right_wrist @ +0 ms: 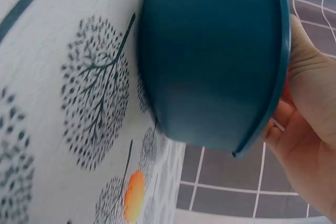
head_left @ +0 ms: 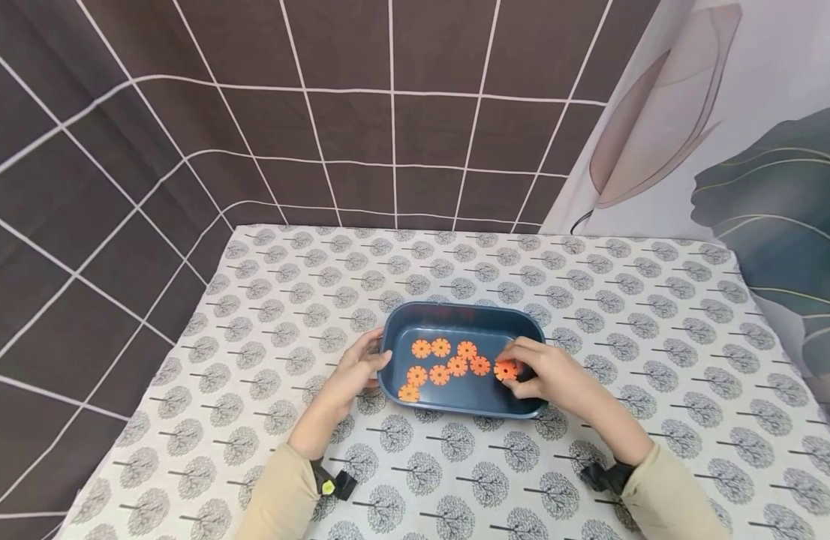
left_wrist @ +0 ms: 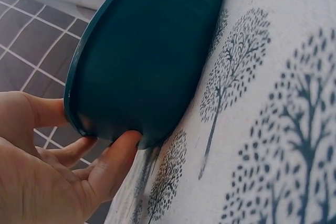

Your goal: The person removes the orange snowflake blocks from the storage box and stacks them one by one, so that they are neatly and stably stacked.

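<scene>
A dark blue, rounded rectangular tray (head_left: 462, 405) stands on the patterned cloth. Its floor carries several orange notched discs (head_left: 439, 374), shaped like small flowers with a hole in the middle. At the tray's left end, my left hand (head_left: 350, 373) grips the rim and wall; in the left wrist view the fingers and thumb (left_wrist: 118, 158) press against that end. My right hand (head_left: 546, 371) reaches over the right end and pinches one orange disc (head_left: 505, 370) between thumb and fingers. In the right wrist view, the tray wall (right_wrist: 210, 66) hides the fingertips.
A white cloth with grey tree prints (head_left: 307, 405) covers the table. Dark tiled-pattern fabric (head_left: 341, 127) hangs behind and at left, a leaf-print curtain (head_left: 658, 135) at right. An orange spot (right_wrist: 134, 196) shows against the cloth in the right wrist view.
</scene>
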`<state>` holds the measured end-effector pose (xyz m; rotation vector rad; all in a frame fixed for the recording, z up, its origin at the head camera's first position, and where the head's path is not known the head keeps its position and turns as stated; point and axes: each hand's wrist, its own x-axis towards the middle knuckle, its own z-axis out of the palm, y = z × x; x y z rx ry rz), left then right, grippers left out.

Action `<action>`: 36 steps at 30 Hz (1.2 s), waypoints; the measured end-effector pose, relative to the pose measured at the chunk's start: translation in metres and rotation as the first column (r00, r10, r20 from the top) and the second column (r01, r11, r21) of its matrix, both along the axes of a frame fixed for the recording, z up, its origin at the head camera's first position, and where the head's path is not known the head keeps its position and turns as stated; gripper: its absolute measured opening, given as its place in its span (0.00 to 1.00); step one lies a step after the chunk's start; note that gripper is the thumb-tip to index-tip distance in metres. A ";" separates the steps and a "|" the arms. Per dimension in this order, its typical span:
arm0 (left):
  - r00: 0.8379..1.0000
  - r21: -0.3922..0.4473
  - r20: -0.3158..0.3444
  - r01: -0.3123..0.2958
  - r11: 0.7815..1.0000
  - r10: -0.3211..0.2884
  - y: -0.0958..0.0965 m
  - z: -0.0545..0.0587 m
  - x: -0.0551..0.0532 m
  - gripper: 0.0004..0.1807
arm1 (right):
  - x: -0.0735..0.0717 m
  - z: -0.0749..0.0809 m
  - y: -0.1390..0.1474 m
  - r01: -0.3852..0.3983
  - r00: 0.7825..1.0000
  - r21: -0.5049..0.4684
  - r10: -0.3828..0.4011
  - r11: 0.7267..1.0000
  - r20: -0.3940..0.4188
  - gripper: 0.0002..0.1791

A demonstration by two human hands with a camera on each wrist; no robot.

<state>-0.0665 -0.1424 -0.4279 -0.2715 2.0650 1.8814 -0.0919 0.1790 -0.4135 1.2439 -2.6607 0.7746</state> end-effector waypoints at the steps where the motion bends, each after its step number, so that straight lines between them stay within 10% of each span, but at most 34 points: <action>1: 1.000 -0.001 0.001 0.000 1.000 0.000 0.000 0.000 0.000 0.30 | 0.001 0.000 0.003 0.008 1.000 -0.005 -0.008 1.000 0.000 0.18; 20: 1.000 -0.029 0.014 -0.010 1.000 0.010 -0.001 -0.003 0.001 0.30 | 0.015 0.005 0.046 0.024 0.997 -0.193 -0.038 0.981 -0.069 0.25; 36: 1.000 -0.014 0.008 -0.011 1.000 0.011 -0.002 -0.004 0.001 0.30 | 0.018 -0.006 0.072 0.118 0.990 -0.142 -0.128 0.983 -0.062 0.24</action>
